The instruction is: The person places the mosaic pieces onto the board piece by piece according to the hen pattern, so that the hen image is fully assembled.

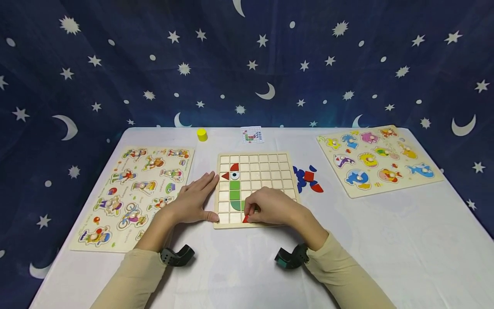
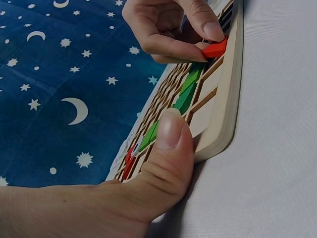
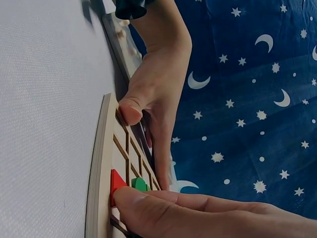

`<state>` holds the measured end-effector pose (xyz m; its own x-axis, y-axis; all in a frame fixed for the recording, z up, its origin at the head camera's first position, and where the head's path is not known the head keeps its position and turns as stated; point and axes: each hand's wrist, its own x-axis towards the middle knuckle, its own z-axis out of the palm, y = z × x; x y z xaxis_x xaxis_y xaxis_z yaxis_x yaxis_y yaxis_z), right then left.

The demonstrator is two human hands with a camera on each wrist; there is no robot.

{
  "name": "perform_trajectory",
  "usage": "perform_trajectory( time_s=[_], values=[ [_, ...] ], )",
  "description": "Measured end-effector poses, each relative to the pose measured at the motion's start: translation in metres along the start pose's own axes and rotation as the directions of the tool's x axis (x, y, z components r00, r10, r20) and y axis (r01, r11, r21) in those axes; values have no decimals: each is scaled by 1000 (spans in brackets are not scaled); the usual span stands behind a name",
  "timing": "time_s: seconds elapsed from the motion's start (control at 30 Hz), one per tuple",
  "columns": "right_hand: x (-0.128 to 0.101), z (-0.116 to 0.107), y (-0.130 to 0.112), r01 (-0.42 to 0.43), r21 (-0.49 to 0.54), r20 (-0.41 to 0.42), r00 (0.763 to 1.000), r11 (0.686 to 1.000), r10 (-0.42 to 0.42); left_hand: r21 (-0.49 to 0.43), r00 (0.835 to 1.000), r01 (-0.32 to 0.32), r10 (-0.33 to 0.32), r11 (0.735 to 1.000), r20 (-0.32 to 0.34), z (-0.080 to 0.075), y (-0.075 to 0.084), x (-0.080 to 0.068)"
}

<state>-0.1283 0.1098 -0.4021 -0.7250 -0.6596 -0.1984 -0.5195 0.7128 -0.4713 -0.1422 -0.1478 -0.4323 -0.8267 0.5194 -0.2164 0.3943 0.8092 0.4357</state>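
Note:
A wooden grid board (image 1: 266,165) lies at the middle of the table. Red, white and green pieces (image 1: 234,189) fill part of its left columns. My right hand (image 1: 270,206) pinches a red triangular piece (image 1: 245,219) at the board's near row; the same red piece (image 2: 216,49) shows between thumb and finger in the left wrist view and as a red piece (image 3: 116,182) in the right wrist view. My left hand (image 1: 194,199) lies flat against the board's left edge, its thumb (image 2: 168,134) on the near corner of the board (image 2: 229,99).
Loose blue and red pieces (image 1: 306,178) lie right of the board. A peg puzzle board (image 1: 135,193) lies at the left and another (image 1: 376,156) at the right. A yellow cylinder (image 1: 202,134) and a small pattern card (image 1: 252,135) sit at the far edge.

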Motion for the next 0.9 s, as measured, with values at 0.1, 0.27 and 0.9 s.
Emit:
perform_trajectory(
  time_s=[0.1, 0.27, 0.9],
  values=[
    [0, 0, 0, 7, -17, -1, 1000, 1000, -7, 4, 1000, -2, 2, 1000, 0, 0, 0, 0],
    [0, -1, 0, 17, -29, -6, 1000, 999, -17, 6, 1000, -3, 3, 1000, -2, 0, -1, 0],
    [-21, -44, 43, -58, 123, -150, 986, 991, 77, -3, 1000, 4, -4, 1000, -1, -1, 0, -1]
  ],
)
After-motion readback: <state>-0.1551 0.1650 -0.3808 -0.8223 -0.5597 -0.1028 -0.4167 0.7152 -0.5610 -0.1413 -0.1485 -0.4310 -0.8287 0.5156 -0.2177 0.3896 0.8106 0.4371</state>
